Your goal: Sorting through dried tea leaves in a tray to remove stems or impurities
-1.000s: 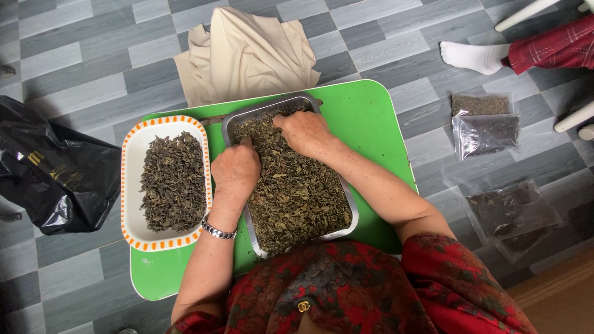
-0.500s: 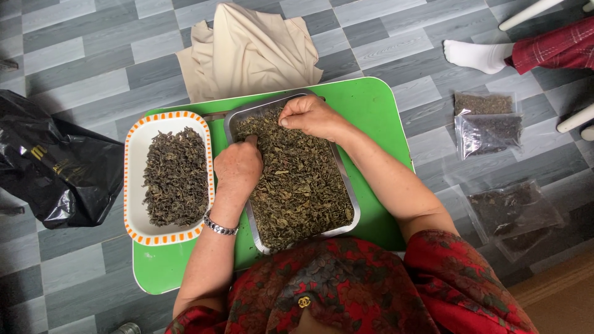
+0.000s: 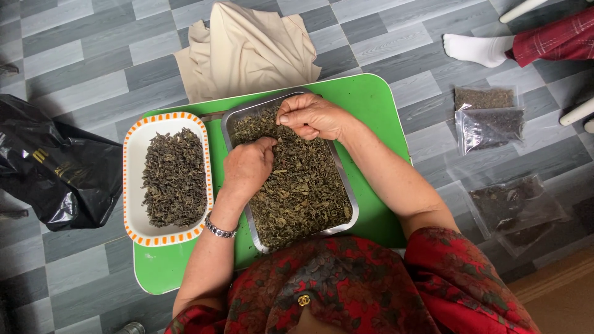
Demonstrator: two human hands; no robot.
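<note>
Metal tray (image 3: 238, 120) of dried leaves (image 3: 297, 192), table (image 3: 371, 105) centre: my left hand (image 3: 247, 168) cupped in leaves, right hand (image 3: 312, 116) pinching some.

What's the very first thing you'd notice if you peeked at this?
The bright green table stands out in the middle, with a metal tray heaped with dried leaves. The left hand and right hand both dig in the leaves. Left of it sits a white dish with an orange rim, holding more leaves.

Bright even daylight, soft faint shadows, sharp focus, perhaps slight edge distortion
</note>
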